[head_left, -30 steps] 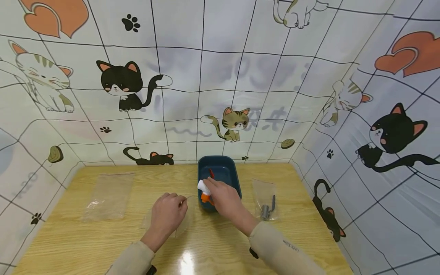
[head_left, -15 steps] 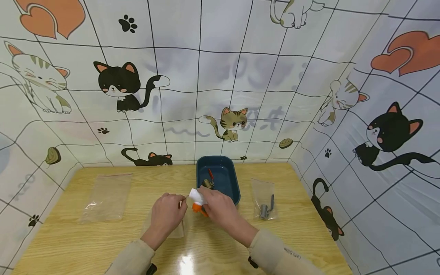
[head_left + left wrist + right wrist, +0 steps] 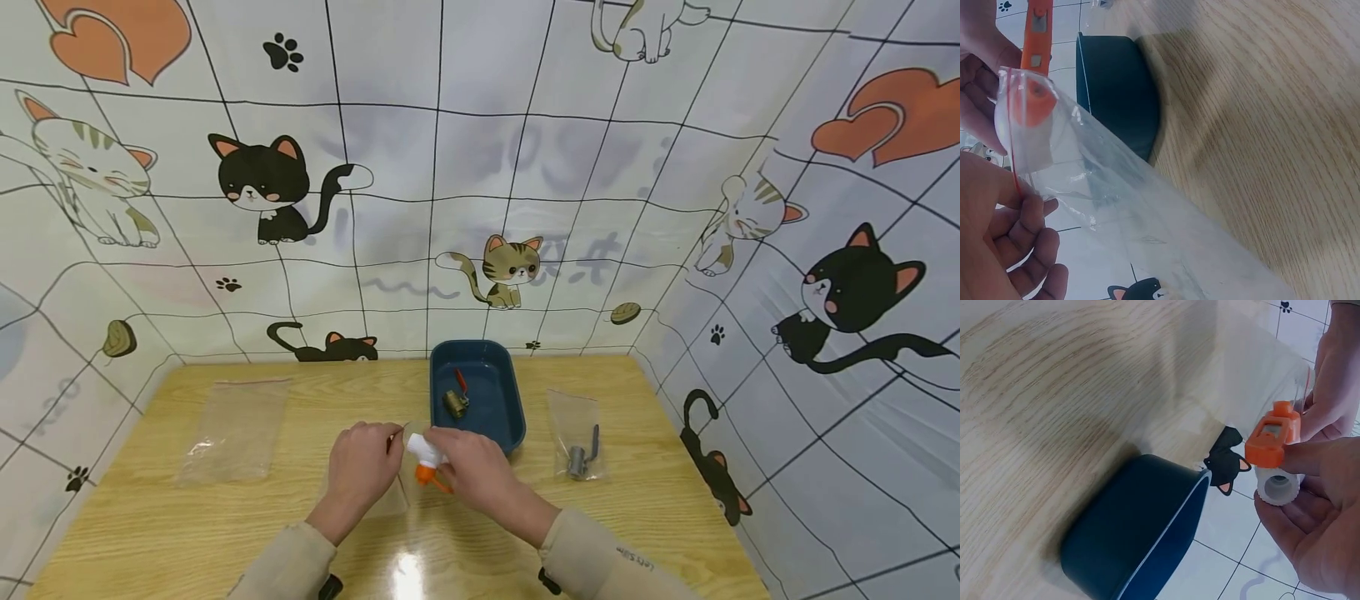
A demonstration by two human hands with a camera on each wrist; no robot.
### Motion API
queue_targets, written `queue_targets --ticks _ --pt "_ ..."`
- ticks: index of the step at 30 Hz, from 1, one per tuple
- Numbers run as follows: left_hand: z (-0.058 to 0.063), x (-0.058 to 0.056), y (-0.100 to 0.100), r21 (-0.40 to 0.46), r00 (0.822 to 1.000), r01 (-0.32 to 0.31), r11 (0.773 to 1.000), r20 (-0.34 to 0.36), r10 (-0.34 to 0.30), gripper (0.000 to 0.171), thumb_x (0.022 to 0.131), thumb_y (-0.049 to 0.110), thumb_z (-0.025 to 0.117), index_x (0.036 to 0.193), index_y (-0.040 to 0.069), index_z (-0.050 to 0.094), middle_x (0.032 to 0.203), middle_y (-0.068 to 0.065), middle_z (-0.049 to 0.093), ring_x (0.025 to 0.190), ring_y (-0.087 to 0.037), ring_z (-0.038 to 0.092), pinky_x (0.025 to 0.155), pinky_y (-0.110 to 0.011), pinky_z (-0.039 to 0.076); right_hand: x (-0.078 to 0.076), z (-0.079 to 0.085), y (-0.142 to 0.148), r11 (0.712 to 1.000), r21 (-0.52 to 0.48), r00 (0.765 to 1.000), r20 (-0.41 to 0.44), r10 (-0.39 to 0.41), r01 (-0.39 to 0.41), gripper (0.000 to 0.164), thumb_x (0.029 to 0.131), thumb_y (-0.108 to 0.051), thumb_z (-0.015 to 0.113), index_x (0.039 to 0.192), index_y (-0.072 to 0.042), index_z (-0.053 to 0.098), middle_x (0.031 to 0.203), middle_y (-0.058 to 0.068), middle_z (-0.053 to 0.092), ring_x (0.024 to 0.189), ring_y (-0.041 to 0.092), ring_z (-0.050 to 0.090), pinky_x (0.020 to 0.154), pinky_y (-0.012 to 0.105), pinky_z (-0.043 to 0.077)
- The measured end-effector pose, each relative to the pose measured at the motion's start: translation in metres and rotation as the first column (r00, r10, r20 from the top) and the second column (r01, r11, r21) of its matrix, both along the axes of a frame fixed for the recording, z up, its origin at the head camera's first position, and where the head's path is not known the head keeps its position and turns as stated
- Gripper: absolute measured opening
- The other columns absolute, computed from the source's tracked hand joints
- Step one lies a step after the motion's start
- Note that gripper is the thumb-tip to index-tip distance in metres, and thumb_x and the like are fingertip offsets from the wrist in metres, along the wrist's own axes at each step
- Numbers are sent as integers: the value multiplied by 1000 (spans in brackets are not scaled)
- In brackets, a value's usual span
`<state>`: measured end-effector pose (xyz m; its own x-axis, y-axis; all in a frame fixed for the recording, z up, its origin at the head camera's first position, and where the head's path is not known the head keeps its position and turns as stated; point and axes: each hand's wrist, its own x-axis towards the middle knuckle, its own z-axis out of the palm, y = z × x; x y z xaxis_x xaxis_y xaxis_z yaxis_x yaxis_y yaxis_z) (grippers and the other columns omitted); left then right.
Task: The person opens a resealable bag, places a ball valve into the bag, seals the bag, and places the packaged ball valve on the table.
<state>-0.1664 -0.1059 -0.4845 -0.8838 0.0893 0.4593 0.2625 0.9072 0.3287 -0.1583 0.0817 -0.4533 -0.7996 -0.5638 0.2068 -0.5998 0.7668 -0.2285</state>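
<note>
My left hand (image 3: 362,462) pinches a clear zip bag (image 3: 1122,187) near its red-lined mouth, and the bag hangs down from the fingers. In my right hand (image 3: 480,475) is a white plastic ball valve (image 3: 425,450) with an orange lever handle (image 3: 1036,44), gripped by the body between thumb and fingers. The valve is right at the bag's mouth; the left wrist view shows its white end and the handle's hub through the film. One round threaded opening (image 3: 1279,487) of the valve faces the right wrist camera.
A dark blue tray (image 3: 495,408) stands just beyond the hands, holding a brass ball valve (image 3: 454,404) with a red handle. To its right lies a zip bag with a grey valve (image 3: 577,460) inside. Another clear bag (image 3: 236,433) lies flat at left. Cat-print cloth surrounds the table.
My right hand has drawn the white valve out from over the tray, toward me and left to the bag's mouth. The brass valve has come into sight. The left hand stays nearly in place.
</note>
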Motion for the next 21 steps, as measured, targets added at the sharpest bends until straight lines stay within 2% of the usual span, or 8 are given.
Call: queue_targets --ticks 8,14,21 --pt "1 1 2 11 999 10 1000 37 -11 10 87 19 69 86 16 79 60 6 65 55 -13 52 56 -33 46 1 2 -4 999 50 1000 -12 21 -20 42 83 -11 77 123 -18 63 118 -2 70 95 16 69 73 26 57" --pt "3 2 6 -5 1000 21 1000 -6 -21 13 88 18 67 91 15 79 77 -1 74 67 -22 63 62 -38 52 1 1 -10 981 181 991 -104 84 -64 48 78 -18 83 122 -20 64 120 -5 67 99 13 68 73 22 57" --pt "5 4 9 -23 999 25 999 26 -24 13 89 16 67 94 14 79 82 -3 75 71 -23 63 65 -39 53 3 -5 -16 960 266 970 -200 139 -83 47 76 -30 84 119 -22 65 117 -7 68 93 11 68 75 20 56"
